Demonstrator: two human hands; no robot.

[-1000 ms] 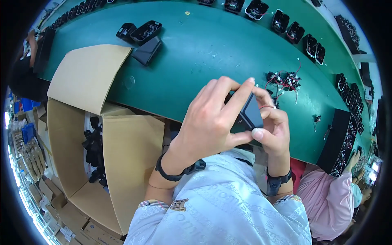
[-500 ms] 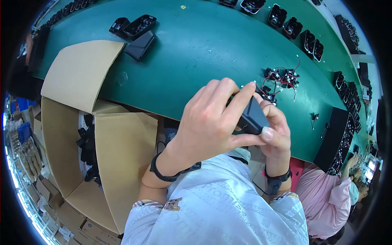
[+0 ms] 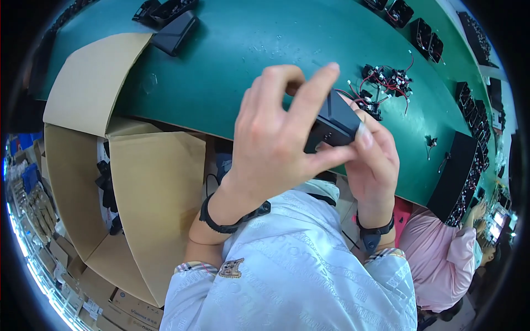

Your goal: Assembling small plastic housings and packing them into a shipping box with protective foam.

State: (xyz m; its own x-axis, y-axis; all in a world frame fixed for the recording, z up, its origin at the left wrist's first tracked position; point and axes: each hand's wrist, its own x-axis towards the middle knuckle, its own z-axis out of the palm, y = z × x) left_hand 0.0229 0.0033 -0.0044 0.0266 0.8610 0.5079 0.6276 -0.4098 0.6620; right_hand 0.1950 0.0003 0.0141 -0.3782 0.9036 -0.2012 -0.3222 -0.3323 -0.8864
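Note:
A black plastic housing (image 3: pixel 338 118) with angled faces and small holes in its near side is held between my hands, above the table's near edge. My right hand (image 3: pixel 376 160) grips it from the right, thumb on its near corner and the other fingers partly hidden behind. My left hand (image 3: pixel 273 132) curves around its left side. The left thumb reaches under the near side, and the left index finger is lifted above the top. What the other left fingers touch is hidden. Just beyond, small black parts with red wires and white connectors (image 3: pixel 386 83) lie in a tangle.
An open cardboard box (image 3: pixel 160 193) with black parts (image 3: pixel 105 179) stands at left. More black housings (image 3: pixel 175 34) lie on the green table (image 3: pixel 221 55). At right are a single wired part (image 3: pixel 432 143), a black bin (image 3: pixel 454 176) and a person in pink (image 3: pixel 433 265).
The view has shifted, so table and box sit higher in the picture. The housing has turned slightly, showing more of its holed side. My left index finger has lifted away from it.

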